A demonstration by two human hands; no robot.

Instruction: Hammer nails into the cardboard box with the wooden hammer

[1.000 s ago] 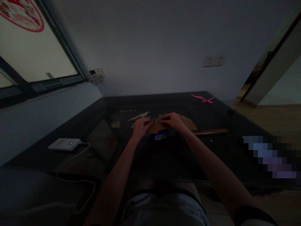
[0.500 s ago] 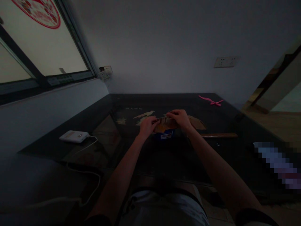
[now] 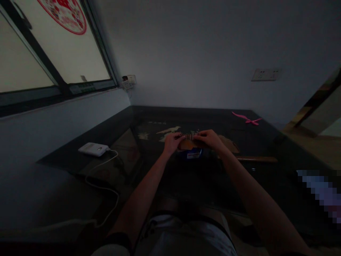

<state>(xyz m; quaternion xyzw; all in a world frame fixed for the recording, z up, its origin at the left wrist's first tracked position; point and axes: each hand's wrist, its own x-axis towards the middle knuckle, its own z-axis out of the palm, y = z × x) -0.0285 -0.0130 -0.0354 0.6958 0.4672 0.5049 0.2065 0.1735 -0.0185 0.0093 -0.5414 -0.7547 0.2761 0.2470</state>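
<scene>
The table [image 3: 191, 185] carries a white device [image 3: 93, 149] left of the left hand [image 3: 172, 143], a stick [image 3: 259, 159] and ribbon [image 3: 250, 121] right of the right hand [image 3: 212, 138].

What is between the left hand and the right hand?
The head view shows a brown piece, striped along its top, held between the left hand and the right hand.

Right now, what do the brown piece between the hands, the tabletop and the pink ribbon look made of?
Brown piece: perhaps cardboard or leather; matte-looking brown face, but too dim to settle.
Tabletop: likely glass or another polished surface; dark and glossy, with a pale reflection.
Pink ribbon: probably fabric, finish unclear; thin strips that curve and cross.
</scene>
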